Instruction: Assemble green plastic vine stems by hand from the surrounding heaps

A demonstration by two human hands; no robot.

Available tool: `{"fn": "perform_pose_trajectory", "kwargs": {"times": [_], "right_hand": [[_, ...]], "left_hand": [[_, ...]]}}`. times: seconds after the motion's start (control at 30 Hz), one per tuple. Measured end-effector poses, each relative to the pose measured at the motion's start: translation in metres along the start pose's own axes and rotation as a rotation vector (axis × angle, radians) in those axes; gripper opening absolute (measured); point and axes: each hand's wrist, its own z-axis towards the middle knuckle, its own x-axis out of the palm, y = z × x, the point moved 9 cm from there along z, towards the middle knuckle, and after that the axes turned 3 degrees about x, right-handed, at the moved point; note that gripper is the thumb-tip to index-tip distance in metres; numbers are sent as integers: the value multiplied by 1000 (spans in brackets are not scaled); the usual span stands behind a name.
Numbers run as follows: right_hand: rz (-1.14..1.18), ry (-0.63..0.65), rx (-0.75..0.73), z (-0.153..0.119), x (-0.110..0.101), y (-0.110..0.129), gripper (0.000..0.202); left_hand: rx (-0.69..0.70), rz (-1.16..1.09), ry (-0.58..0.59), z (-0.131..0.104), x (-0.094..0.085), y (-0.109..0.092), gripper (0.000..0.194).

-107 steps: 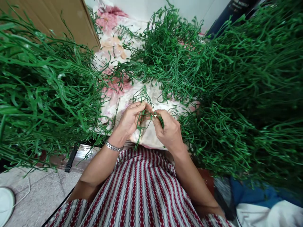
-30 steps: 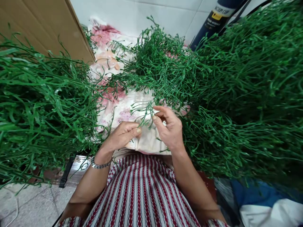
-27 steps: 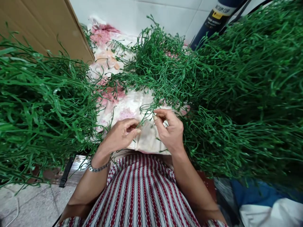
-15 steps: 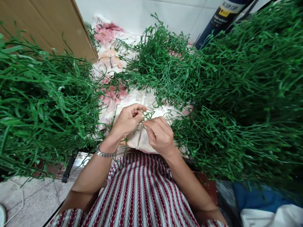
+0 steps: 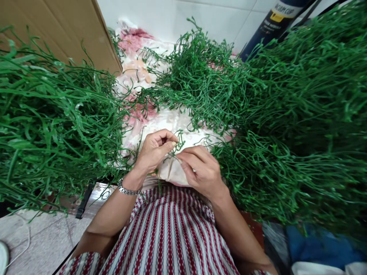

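My left hand [image 5: 157, 149], with a metal watch at the wrist, pinches a thin green branching stem [image 5: 180, 140] between thumb and fingertips. The stem looks like plastic and its forked tips stick up past my thumb. Close beside it, my right hand [image 5: 203, 168] is closed too, thumb against forefinger on the lower end of the stem. Both hands are above a white floral cloth [image 5: 172, 118], just in front of my striped shirt. What lies inside the fingertips is partly hidden.
A tangled heap of green stems [image 5: 57, 114] is on the left, a larger one [image 5: 301, 133] on the right, and a smaller pile [image 5: 200, 72] behind my hands. A cardboard box [image 5: 63, 30] stands back left. A dark blue cylinder labelled "vacuum cup" [image 5: 269, 30] leans at the back right.
My right hand has drawn slightly right and down, away from my left. More of the stem's forked tips show above my left thumb. The view has shifted a little.
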Motion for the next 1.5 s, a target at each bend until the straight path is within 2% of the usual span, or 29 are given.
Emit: {"fn": "perform_pose_trajectory", "kwargs": {"times": [0.07, 0.13, 0.23, 0.4, 0.63, 0.8, 0.97, 1.1, 1.33, 1.5], "right_hand": [[23, -128, 24, 3, -20, -2, 23], [23, -149, 22, 7, -27, -3, 30], [75, -66, -9, 12, -16, -3, 31], [130, -121, 54, 10, -10, -10, 17], [157, -62, 53, 10, -13, -13, 7], [290, 63, 162, 9, -2, -24, 6], [360, 48, 212, 8, 0, -28, 5], [437, 91, 282, 5, 8, -32, 7], [668, 115, 406, -1, 22, -44, 12], [702, 146, 471, -5, 31, -48, 15]], "left_hand": [[16, 2, 32, -2, 2, -2, 5], [23, -31, 81, -4, 7, -3, 11], [25, -86, 118, -8, 12, -4, 16], [33, -51, 155, -13, 14, -1, 18], [72, 103, 234, -15, 12, 0, 14], [235, 290, 174, -14, 11, -16, 8], [398, 375, 109, -17, 11, -26, 6], [531, 418, 129, -21, 14, -32, 8], [549, 453, 234, -22, 21, -34, 4], [491, 567, 275, -23, 26, -29, 6]]}}
